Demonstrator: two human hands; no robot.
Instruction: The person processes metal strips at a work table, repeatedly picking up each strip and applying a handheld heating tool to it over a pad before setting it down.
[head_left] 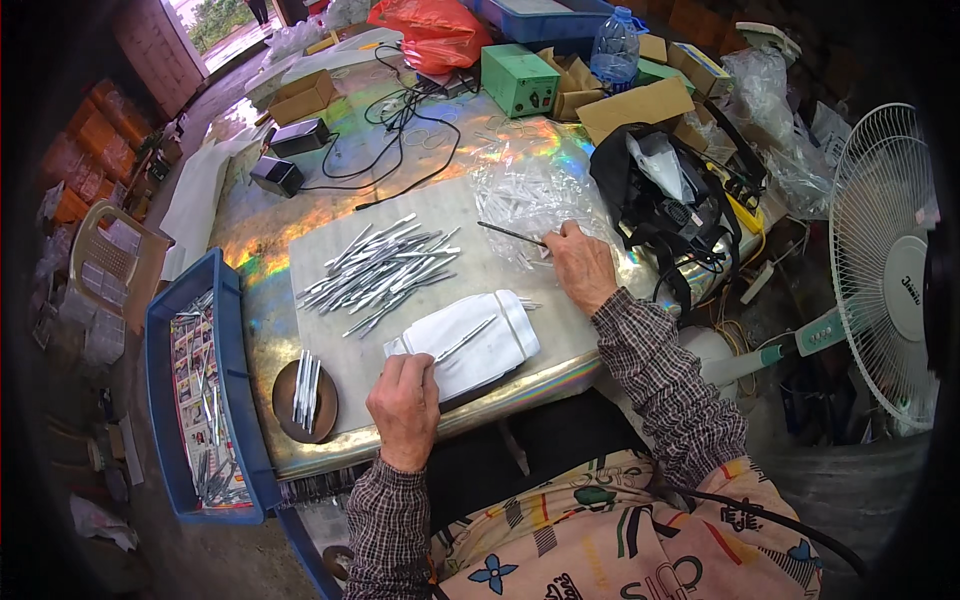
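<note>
My left hand (404, 408) is at the near edge of a folded white cloth (505, 345), its thumb and finger pinched at the end of a slim silver rod (466, 340) lying across the cloth. To the right, my right hand (582, 266) grips a thin dark stick (512, 234) that points left; its exact kind is unclear. A heap of similar silver rods (380, 272) lies on a grey board (312, 262) beyond the cloth. Left of my left hand, a round brown dish (283, 400) holds several more rods.
A blue tray (235, 375) with more rods stands at the left. Beyond my right hand lie a clear plastic bag (520, 190) and a black bag (622, 190). Black cables (400, 150), a green box (518, 80) and small speakers (276, 175) sit farther back. A fan (888, 270) stands right.
</note>
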